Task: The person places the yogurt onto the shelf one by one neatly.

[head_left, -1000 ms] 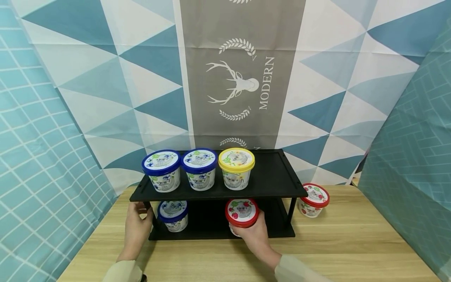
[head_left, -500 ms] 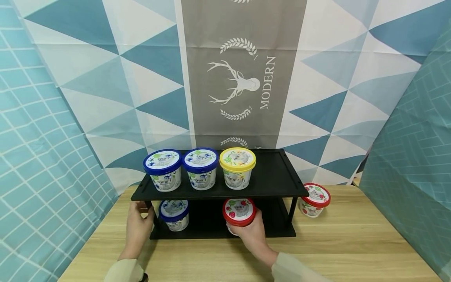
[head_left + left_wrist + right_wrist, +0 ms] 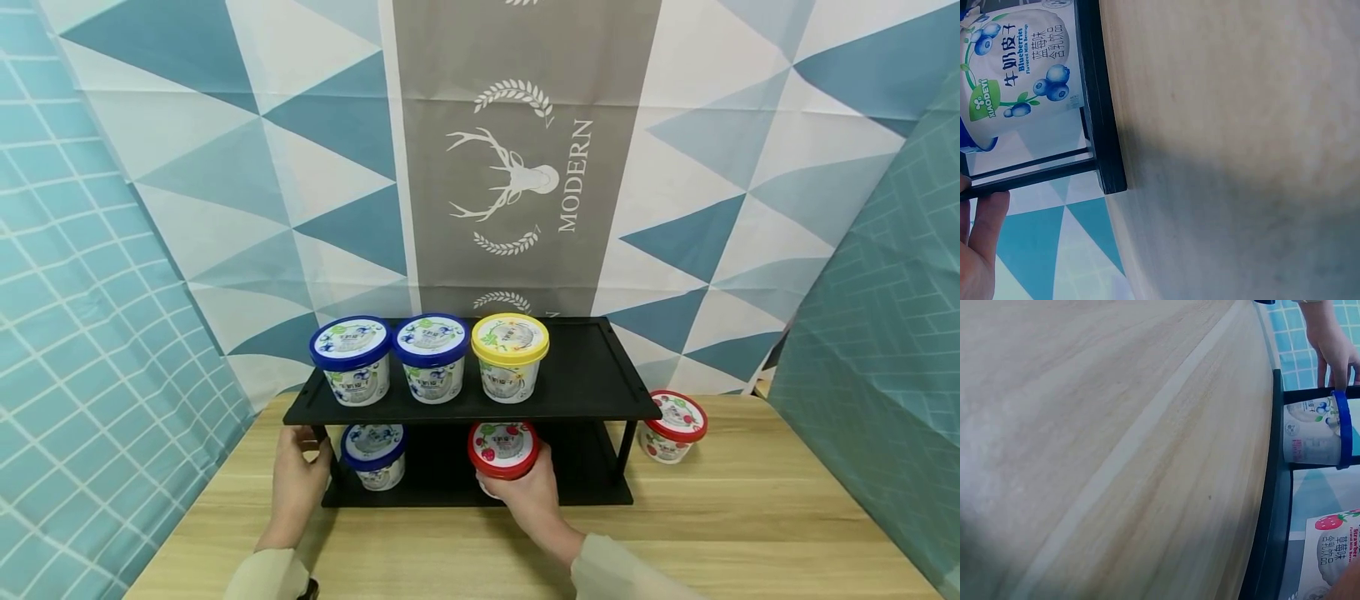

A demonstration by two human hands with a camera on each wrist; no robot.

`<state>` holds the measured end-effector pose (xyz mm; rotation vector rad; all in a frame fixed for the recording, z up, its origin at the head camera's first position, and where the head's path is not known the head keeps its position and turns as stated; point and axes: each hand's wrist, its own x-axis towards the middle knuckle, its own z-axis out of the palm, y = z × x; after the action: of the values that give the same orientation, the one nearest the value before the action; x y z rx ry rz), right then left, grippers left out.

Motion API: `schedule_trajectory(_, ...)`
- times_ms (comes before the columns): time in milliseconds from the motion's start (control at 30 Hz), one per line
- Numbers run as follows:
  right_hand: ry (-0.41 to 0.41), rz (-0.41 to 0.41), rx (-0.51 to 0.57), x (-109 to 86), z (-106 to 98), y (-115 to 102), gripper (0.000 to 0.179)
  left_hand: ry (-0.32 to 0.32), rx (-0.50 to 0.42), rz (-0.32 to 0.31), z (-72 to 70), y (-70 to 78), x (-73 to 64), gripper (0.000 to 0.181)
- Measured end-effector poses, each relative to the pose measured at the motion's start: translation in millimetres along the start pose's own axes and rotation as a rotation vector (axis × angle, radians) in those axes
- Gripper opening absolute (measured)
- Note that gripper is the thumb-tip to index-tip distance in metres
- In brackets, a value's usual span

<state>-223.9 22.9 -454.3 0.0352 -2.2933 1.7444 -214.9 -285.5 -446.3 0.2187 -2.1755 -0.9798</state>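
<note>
My right hand (image 3: 528, 496) grips a white tub with a red lid (image 3: 503, 450), printed with strawberries, in the middle of the lower tier of a black two-tier shelf (image 3: 577, 367). In the right wrist view the strawberry tub (image 3: 1332, 550) shows at the lower right corner. My left hand (image 3: 298, 475) holds the shelf's left front post, and the left wrist view shows its fingers (image 3: 990, 219) against the black post (image 3: 1041, 177). Right beside that post, on the lower tier, stands a blue-lidded blueberry tub (image 3: 375, 457).
On the upper tier, two blue-lidded tubs (image 3: 350, 358) (image 3: 432, 358) and a yellow-lidded tub (image 3: 510, 358) stand in a row. Another red-lidded tub (image 3: 672, 427) is on the wooden table (image 3: 720, 517), right of the shelf. Patterned cloth (image 3: 345, 167) hangs behind.
My right hand and the strawberry tub have shifted left along the lower tier, closer to the blueberry tub. My left hand stays on the post. The head view has turned slightly.
</note>
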Motion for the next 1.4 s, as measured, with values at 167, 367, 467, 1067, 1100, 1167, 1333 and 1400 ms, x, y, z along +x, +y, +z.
schedule_trajectory(167,-0.016,-0.004,0.001,1.4,3.5,-0.9,0.089,-0.010,-0.003,-0.009,-0.8,1.5,0.1,0.030)
schedule_trajectory(367,-0.037,0.003,0.006,1.9,6.8,-2.6,0.091,-0.045,-0.011,-0.032,-2.3,2.2,-0.7,0.030)
schedule_trajectory(467,-0.042,0.005,0.011,1.5,8.6,-2.9,0.091,-0.061,-0.012,-0.049,-2.6,2.1,-1.0,0.030)
schedule_trajectory(1067,-0.056,-0.001,0.027,2.8,22.4,-5.7,0.091,-0.039,-0.003,-0.025,-1.7,2.0,-0.6,0.030)
schedule_trajectory(1100,-0.054,0.000,0.026,2.7,23.3,-5.9,0.091,-0.034,-0.003,-0.023,-1.5,1.8,-0.5,0.029)
schedule_trajectory(1167,-0.048,0.002,0.020,2.5,25.1,-6.3,0.091,-0.029,-0.002,-0.015,-1.4,1.8,-0.3,0.029)
schedule_trajectory(1333,-0.034,0.014,0.010,2.5,29.4,-7.8,0.089,-0.031,-0.007,-0.017,-1.6,2.1,0.1,0.030)
schedule_trajectory(1400,-0.026,0.011,0.012,2.9,31.3,-8.4,0.088,-0.033,-0.012,-0.019,-1.8,2.5,0.7,0.030)
